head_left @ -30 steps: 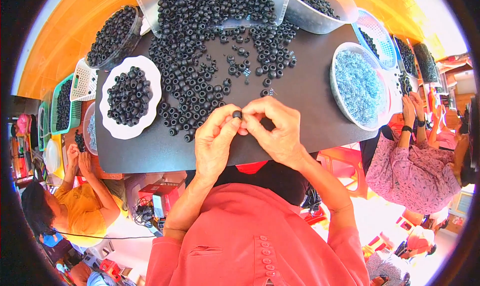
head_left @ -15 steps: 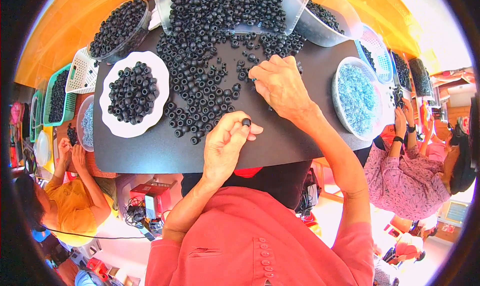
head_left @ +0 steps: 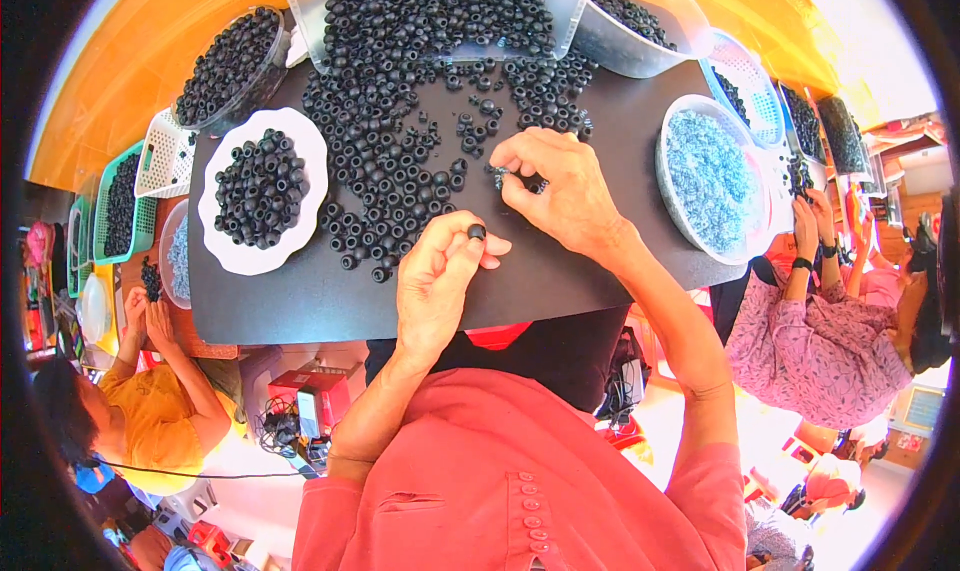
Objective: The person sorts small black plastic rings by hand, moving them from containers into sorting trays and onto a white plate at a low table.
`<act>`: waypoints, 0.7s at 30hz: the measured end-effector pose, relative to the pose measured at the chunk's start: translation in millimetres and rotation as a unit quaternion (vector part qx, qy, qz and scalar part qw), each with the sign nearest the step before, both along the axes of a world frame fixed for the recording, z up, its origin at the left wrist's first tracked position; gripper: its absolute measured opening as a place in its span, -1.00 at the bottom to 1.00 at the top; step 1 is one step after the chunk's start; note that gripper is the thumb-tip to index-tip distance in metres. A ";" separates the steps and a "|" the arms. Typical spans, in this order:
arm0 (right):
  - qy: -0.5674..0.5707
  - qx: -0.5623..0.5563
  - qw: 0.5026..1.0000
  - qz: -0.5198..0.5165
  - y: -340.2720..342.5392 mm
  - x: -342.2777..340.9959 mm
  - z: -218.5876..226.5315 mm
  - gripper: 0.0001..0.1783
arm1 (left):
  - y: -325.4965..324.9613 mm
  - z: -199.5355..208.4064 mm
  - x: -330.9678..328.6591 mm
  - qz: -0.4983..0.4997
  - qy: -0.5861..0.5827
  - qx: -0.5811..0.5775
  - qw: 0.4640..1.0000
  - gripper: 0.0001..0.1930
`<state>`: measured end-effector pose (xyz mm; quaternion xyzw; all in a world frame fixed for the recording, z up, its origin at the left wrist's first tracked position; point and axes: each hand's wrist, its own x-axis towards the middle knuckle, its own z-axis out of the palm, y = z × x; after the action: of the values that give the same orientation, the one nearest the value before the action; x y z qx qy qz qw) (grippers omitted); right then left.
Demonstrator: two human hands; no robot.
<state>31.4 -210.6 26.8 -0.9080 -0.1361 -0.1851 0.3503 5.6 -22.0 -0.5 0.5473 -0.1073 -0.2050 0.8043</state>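
Observation:
In my left hand, a small round black bead-like piece is pinched between thumb and forefinger. My right hand is a little farther off and to the right, low over the dark table. Its thumb and forefinger curl round something small and bluish-dark, too small to name. More small dark bits show under its palm. A spread of loose black bead-like pieces, each with a hole, lies left of and beyond both hands. It runs from a clear bin tipped toward me.
A scalloped white plate of black pieces stands left. To the right is a bowl of clear bluish bits. Clear tubs and baskets ring the dark tabletop. Other people work at both sides.
My right hand has come nearer to me, and its thumb and forefinger have parted slightly. My left hand still pinches the black piece. The whole view has shifted slightly.

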 end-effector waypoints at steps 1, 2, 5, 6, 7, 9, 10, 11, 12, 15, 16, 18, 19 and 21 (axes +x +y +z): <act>-0.023 0.013 1.000 -0.006 -0.9 2.7 -6.1 -0.82 | 0.3 -0.1 -0.1 0.005 -0.003 0.008 1.000 -0.84; -0.023 0.015 1.000 -0.010 -2.2 2.0 -6.0 -0.82 | 0.0 -0.1 -0.5 0.010 -0.007 0.017 1.000 -0.84; -0.009 0.059 0.998 -0.024 -2.2 -0.1 0.7 -0.83 | -1.3 1.2 0.5 0.008 0.005 0.028 1.000 -0.84; 0.005 0.086 0.996 -0.013 -0.4 -4.4 4.8 -0.84 | -1.6 1.5 0.3 0.010 0.005 0.030 0.999 -0.84; 0.019 0.112 0.993 -0.001 1.8 -8.4 7.0 -0.84 | -2.4 1.9 0.0 0.008 0.003 0.023 1.000 -0.84; 0.036 0.133 0.990 0.009 6.6 -13.8 7.0 -0.84 | -2.6 1.9 0.0 0.005 0.002 0.017 1.000 -0.85; 0.052 0.151 0.987 0.017 9.1 -17.0 7.4 -0.84 | -2.4 1.8 0.2 0.003 0.001 0.016 1.000 -0.84; 0.043 0.155 0.987 0.023 12.6 -20.5 8.8 -0.83 | -2.3 1.6 0.3 0.002 0.000 0.014 1.000 -0.84; 0.044 0.156 0.986 0.024 16.6 -23.7 7.7 -0.83 | -2.6 1.5 0.1 0.002 0.001 0.015 1.000 -0.84; -0.049 0.071 0.996 0.024 28.0 -31.7 2.9 -0.86 | -3.6 2.8 -0.9 0.004 -0.012 -0.001 1.000 -0.83; -0.048 0.071 0.996 0.025 27.8 -31.9 3.8 -0.86 | -3.3 3.9 -1.1 0.005 -0.017 0.012 1.000 -0.83; -0.119 0.000 0.992 0.038 26.0 -33.1 6.1 -0.78 | -2.8 4.8 -1.2 0.007 -0.020 0.024 0.999 -0.83; -0.118 0.000 0.992 0.038 25.7 -34.6 6.6 -0.78 | -2.9 4.6 -1.0 0.006 -0.014 0.020 1.000 -0.83; -0.143 -0.039 0.988 0.047 26.2 -37.8 7.8 -0.72 | -3.3 3.7 -0.2 0.006 -0.007 0.017 1.000 -0.83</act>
<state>-6.4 -184.4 34.6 -0.8777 -0.2344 -0.2906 0.3004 5.3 -25.3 3.2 0.5628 -0.1059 -0.1980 0.7955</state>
